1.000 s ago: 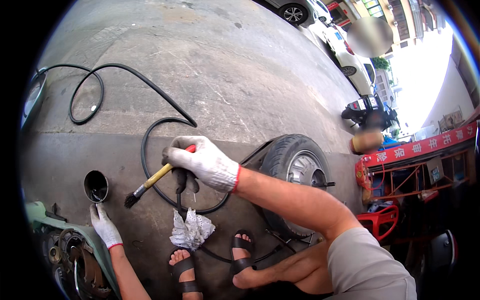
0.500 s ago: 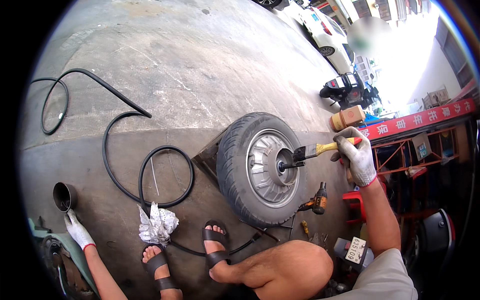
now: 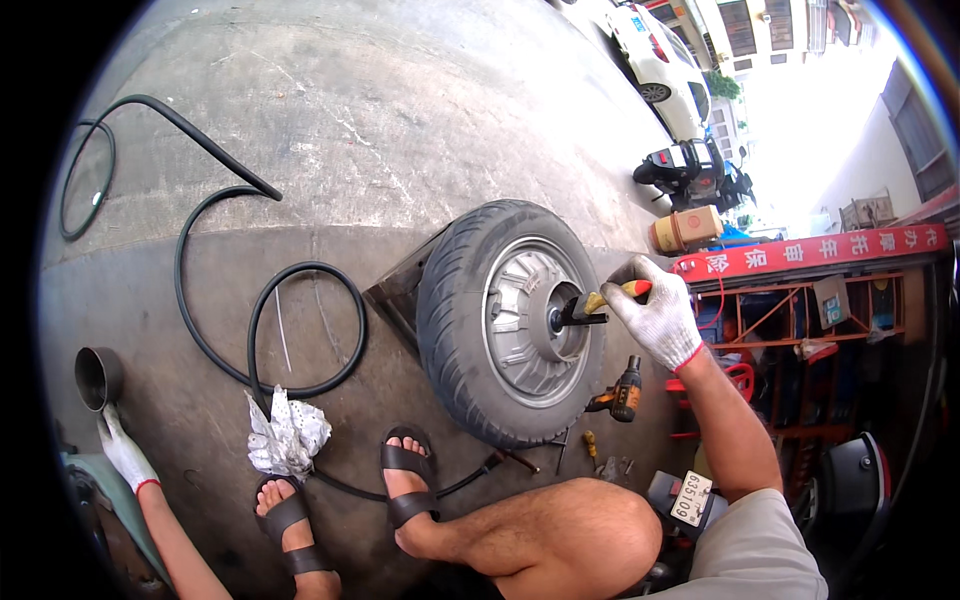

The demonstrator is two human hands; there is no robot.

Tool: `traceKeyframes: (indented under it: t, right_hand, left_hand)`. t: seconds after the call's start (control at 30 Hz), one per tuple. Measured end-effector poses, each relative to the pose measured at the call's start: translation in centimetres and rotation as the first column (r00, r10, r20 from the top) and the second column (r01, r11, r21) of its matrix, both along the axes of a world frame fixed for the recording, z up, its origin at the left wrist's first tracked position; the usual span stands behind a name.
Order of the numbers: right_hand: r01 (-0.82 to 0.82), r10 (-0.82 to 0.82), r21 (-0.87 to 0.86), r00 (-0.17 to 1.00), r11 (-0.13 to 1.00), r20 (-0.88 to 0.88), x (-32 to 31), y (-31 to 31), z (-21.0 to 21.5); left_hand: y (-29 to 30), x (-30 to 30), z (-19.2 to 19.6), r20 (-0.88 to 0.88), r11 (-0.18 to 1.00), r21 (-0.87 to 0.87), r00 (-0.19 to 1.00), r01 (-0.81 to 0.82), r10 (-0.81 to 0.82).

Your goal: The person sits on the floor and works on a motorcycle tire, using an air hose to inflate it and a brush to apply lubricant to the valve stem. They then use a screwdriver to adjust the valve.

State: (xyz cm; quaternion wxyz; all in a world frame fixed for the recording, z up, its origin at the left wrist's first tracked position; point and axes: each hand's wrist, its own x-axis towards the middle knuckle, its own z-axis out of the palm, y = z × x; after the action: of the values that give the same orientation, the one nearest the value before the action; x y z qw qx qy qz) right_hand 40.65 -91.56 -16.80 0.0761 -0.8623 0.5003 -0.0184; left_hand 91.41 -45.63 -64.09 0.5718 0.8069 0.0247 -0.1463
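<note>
My right hand (image 3: 655,312), in a white knit glove, grips a paintbrush (image 3: 596,302) by its yellow and red handle. Its bristle end is at the wheel's hub, beside the dark axle (image 3: 592,319), partly hidden by the hub rim. The scooter wheel (image 3: 455,330), a black tyre around a silver hub (image 3: 518,330), leans upright against a dark metal frame (image 3: 398,298). Far to the left, my gloved left hand (image 3: 124,455) holds a dark round metal pot (image 3: 98,378) at its lower edge, its opening facing up; the fingers are partly hidden behind it.
A cordless drill (image 3: 624,396) and a yellow-handled screwdriver (image 3: 590,442) lie right of the wheel. A black hose (image 3: 262,310) loops over the floor at left, near a crumpled white wrapper (image 3: 288,432) by my feet. Behind stand a black scooter (image 3: 690,172) and a tan bucket (image 3: 688,229).
My right hand has moved left and turned, bringing the brush from in front of the hub into it. My left hand still holds the pot. The whole view has shifted slightly.
</note>
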Motion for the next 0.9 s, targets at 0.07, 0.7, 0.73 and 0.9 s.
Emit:
traceKeyframes:
  t: [0.07,0.7,0.73,0.9]
  right_hand:
    - [0.003,-0.003,0.000,1.000,1.000,-0.008,-0.1,-0.2,-0.6]
    - [0.090,-0.094,-0.063,0.993,0.994,-0.067,-1.4,-1.4,-1.6]
    - [0.091,-0.098,-0.077,0.992,0.993,-0.082,-1.5,-1.6,-1.6]
    - [0.096,-0.106,-0.124,0.991,0.988,-0.082,-2.6,-3.2,-1.9]
  left_hand:
    - [-0.1,-0.2,0.3,-0.004,1.000,-0.013,1.000,-0.008,0.008]
    - [-0.3,-0.3,0.8,0.126,0.999,0.034,0.991,0.032,-0.036]
    - [-0.2,-0.3,0.7,0.133,0.999,0.034,0.990,0.031,-0.036]
    - [-0.3,-0.3,0.9,0.116,0.999,0.020,0.993,0.036,-0.038]
